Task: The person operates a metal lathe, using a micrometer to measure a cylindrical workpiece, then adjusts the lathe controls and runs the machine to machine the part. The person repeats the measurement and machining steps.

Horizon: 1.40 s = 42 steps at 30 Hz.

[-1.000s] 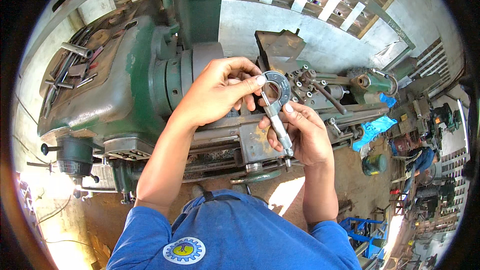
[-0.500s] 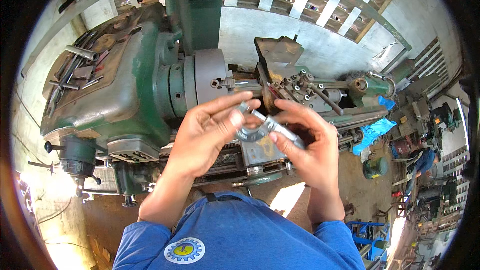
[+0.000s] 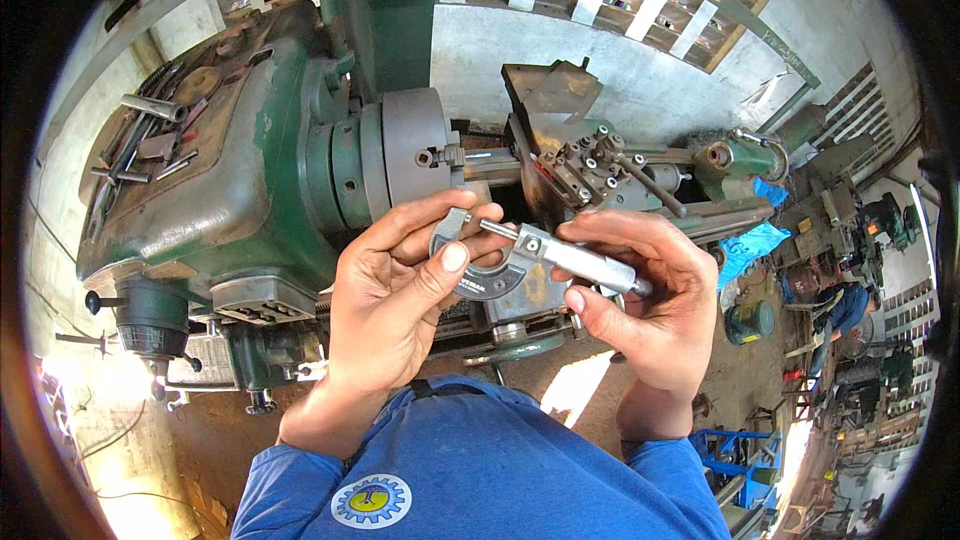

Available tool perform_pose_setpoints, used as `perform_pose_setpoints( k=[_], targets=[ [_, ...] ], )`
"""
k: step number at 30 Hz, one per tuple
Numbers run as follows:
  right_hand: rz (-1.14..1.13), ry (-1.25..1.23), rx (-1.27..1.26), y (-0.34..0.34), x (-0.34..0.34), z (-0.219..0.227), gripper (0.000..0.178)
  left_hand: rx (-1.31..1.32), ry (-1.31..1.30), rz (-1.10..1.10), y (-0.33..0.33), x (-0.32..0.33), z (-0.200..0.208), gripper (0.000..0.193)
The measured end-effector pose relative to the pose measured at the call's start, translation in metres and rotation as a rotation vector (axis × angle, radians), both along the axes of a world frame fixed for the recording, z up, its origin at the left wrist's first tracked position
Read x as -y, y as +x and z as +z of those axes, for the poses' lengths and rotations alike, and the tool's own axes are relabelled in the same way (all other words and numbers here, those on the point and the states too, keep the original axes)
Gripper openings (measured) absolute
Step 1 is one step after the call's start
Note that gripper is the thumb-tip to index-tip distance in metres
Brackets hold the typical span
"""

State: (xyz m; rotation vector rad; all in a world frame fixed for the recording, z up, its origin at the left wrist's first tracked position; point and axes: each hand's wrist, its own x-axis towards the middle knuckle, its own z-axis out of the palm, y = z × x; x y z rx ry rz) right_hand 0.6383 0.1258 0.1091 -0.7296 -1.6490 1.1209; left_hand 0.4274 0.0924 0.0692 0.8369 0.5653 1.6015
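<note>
A metal outside micrometer [image 3: 575, 258] is held level in front of me, over the lathe's carriage. My left hand [image 3: 380, 290] grips its curved frame near the anvil end, thumb in front and fingers behind. My right hand [image 3: 660, 285] is closed round the barrel end, thumb below and fingers above. A gap shows between the anvil and the bare spindle tip, with no workpiece in it. Behind the hands stand the grey lathe chuck [image 3: 412, 145] and the tool post [image 3: 592, 175].
The green headstock [image 3: 225, 190] fills the left, with loose hand tools [image 3: 155, 105] on top. The tailstock [image 3: 735, 170] stands at the far right end of the bed. A blue plastic sheet [image 3: 745, 248] hangs near a green bucket [image 3: 750, 325]. Another person [image 3: 848, 315] is farther right.
My right hand has shifted right and slightly outward along the micrometer. The tool has tilted flatter, and its spindle and frame show more plainly. My left hand still grips the frame.
</note>
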Motion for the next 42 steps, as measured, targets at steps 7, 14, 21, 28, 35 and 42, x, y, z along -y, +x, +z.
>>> perform_pose_setpoints(
  k=[7, 14, 21, 28, 35, 42],
  targets=[
    [-0.063, 0.006, 0.038, -0.003, 0.003, 0.003, 0.035, -0.055, 0.109, 0.040, -0.003, 0.002, -0.004, 0.039],
    [-0.048, 0.092, 0.140, -0.007, 0.001, 0.006, 0.046, -0.061, 0.128, 0.081, -0.006, 0.005, -0.005, 0.038],
    [-0.002, -0.030, 0.121, -0.005, 0.007, 0.008, 0.045, 0.017, 0.106, 0.102, -0.008, 0.012, -0.002, 0.037],
    [0.063, -0.093, 0.036, -0.008, 0.008, 0.003, 0.058, 0.020, 0.104, 0.117, -0.008, 0.017, -0.001, 0.038],
    [0.020, -0.070, 0.059, -0.007, 0.011, 0.005, 0.038, -0.038, 0.139, 0.125, -0.007, 0.020, -0.002, 0.038],
    [-0.016, 0.009, 0.060, -0.016, 0.013, 0.005, 0.043, 0.038, 0.101, 0.137, -0.006, 0.026, 0.000, 0.037]
  ],
)
